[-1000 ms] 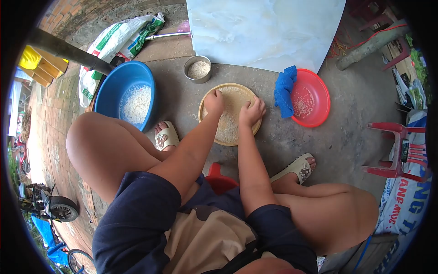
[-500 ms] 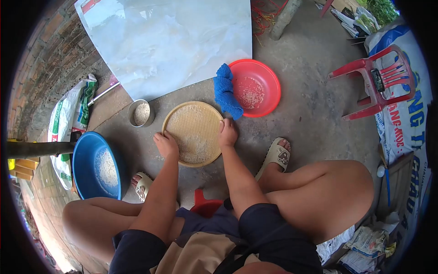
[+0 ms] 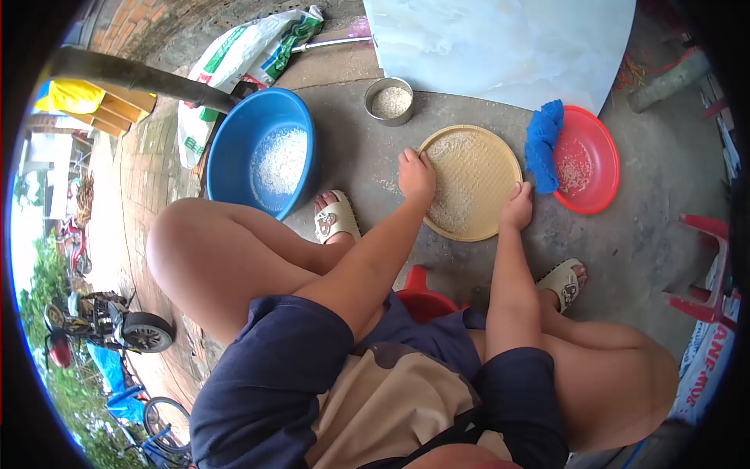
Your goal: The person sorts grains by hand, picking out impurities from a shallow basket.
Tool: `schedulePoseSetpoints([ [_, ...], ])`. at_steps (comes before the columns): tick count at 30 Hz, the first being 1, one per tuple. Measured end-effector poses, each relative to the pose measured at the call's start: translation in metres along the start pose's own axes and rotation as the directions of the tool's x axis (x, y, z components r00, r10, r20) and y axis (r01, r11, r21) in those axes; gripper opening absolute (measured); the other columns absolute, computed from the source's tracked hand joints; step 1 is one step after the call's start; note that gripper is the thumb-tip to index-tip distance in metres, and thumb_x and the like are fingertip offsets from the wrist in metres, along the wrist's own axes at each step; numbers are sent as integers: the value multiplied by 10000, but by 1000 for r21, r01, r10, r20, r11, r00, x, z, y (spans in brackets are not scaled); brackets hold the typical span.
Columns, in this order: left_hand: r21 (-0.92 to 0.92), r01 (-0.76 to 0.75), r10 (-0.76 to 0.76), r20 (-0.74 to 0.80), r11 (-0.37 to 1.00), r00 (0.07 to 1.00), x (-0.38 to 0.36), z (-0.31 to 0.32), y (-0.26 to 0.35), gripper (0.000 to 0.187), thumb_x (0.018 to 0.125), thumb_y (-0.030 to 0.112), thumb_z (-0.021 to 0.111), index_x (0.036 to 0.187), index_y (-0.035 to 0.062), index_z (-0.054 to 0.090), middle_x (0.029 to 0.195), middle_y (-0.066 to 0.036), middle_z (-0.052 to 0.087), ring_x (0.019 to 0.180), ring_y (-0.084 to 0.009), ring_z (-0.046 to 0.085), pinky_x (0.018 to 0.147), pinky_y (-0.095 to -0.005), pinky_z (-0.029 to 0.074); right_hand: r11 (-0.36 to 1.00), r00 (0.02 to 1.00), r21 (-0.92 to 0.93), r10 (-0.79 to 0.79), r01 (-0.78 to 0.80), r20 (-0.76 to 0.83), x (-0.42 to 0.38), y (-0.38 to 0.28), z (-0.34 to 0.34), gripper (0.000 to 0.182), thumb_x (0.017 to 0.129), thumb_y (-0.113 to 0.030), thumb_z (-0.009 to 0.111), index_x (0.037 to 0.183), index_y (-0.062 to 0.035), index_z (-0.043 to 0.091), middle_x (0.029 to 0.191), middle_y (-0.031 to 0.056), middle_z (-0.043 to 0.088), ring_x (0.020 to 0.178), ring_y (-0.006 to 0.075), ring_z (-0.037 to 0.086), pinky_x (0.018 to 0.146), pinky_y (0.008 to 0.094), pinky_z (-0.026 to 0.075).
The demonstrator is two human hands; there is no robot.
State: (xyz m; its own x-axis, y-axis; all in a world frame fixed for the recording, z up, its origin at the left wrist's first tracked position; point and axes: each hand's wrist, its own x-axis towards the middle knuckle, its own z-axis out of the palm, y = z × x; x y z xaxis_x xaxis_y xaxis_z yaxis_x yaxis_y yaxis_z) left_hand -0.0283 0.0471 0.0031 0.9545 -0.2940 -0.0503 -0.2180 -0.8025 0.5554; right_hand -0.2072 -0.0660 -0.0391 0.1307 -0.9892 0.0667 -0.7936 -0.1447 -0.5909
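Note:
A round woven bamboo winnowing tray (image 3: 486, 168) is held in front of me above the concrete floor. Rice grains (image 3: 451, 202) lie on it, mostly along its left side. My left hand (image 3: 416, 175) is closed on the tray's left rim, and my right hand (image 3: 517, 207) grips the right rim. Left of the tray stands a blue basin (image 3: 224, 164) with white rice (image 3: 281, 160) in it. A metal pot (image 3: 388, 102) of rice sits beyond the tray. To the right is a red basin (image 3: 598, 148) with some grains, a blue cloth (image 3: 544, 144) draped over its left rim.
A large pale panel (image 3: 500, 47) lies at the far side. White and green sacks (image 3: 234, 59) are at the far left, near a dark pole (image 3: 148, 78). A red plastic chair (image 3: 703, 270) is at the right. Outside on the left stand a motorbike (image 3: 109, 324) and a bicycle (image 3: 166, 422).
My view has turned left, so everything sits farther right in the picture and the motorbike and bicycle have come into sight. Both hands keep hold of the winnowing tray.

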Motion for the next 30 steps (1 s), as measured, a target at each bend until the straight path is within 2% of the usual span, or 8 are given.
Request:
schedulePoseSetpoints([
  [3, 5, -87, 87, -63, 996, 994, 18, -6, -14, 240, 888, 275, 459, 937, 40, 449, 964, -185, 511, 861, -378, 554, 722, -467, 463, 997, 998, -70, 44, -41, 43, -7, -26, 0, 193, 912, -294, 425, 949, -107, 455, 865, 171, 605, 767, 397, 582, 602, 494, 440],
  [9, 58, 122, -118, -74, 991, 990, 39, -41, -54, 331, 889, 306, 373, 967, 17, 515, 1012, -189, 526, 901, -361, 558, 758, -445, 464, 989, 983, 26, -149, 147, 107, -26, -70, 24, 188, 913, -282, 415, 951, -99, 439, 934, 156, 584, 832, 375, 574, 664, 476, 458],
  [12, -20, 114, -114, -5, 993, 993, 12, -10, -21, 360, 901, 306, 376, 990, -13, 517, 1046, -222, 507, 971, -394, 520, 835, -463, 419, 989, 982, -148, 35, -8, 183, 3, -39, -4, 199, 911, -309, 424, 947, -119, 471, 878, 147, 609, 766, 368, 596, 595, 490, 451],
  [16, -129, -12, 19, 54, 992, 998, -6, 12, 16, 337, 911, 297, 372, 954, 1, 527, 1032, -213, 505, 922, -397, 535, 799, -472, 437, 996, 998, -81, 46, -49, -37, 17, -10, -37, 214, 914, -304, 412, 958, -104, 476, 890, 176, 609, 781, 385, 588, 614, 493, 442],
  [19, -83, -74, 73, -10, 994, 997, 21, 4, -5, 329, 920, 275, 359, 943, 9, 550, 998, -192, 527, 889, -376, 548, 766, -460, 446, 993, 999, -110, 47, -49, -17, 4, -20, -8, 203, 914, -303, 418, 956, -109, 458, 887, 156, 596, 789, 374, 590, 614, 486, 458],
  [23, -36, 170, -173, -137, 985, 975, 41, -11, -42, 318, 917, 253, 357, 938, 17, 568, 969, -185, 551, 876, -371, 560, 773, -453, 448, 995, 996, -85, -47, 53, 74, -18, -51, 10, 213, 912, -312, 418, 921, -104, 460, 877, 124, 604, 781, 349, 600, 626, 456, 475],
  [25, -101, 470, -481, -194, 877, 855, 39, -5, -44, 302, 912, 252, 371, 970, 16, 551, 1010, -174, 537, 920, -357, 549, 774, -449, 451, 985, 988, -159, -43, 67, 146, -21, -54, 5, 204, 907, -303, 433, 923, -102, 466, 866, 112, 608, 756, 337, 607, 603, 452, 473],
  [30, 70, 109, -103, -76, 992, 992, 22, 10, -13, 308, 896, 262, 409, 1043, 13, 517, 1136, -155, 495, 1073, -335, 476, 881, -446, 393, 963, 995, -256, -62, 79, 75, -10, -23, 5, 179, 888, -261, 473, 905, -84, 496, 864, 115, 614, 821, 332, 584, 657, 438, 471],
])
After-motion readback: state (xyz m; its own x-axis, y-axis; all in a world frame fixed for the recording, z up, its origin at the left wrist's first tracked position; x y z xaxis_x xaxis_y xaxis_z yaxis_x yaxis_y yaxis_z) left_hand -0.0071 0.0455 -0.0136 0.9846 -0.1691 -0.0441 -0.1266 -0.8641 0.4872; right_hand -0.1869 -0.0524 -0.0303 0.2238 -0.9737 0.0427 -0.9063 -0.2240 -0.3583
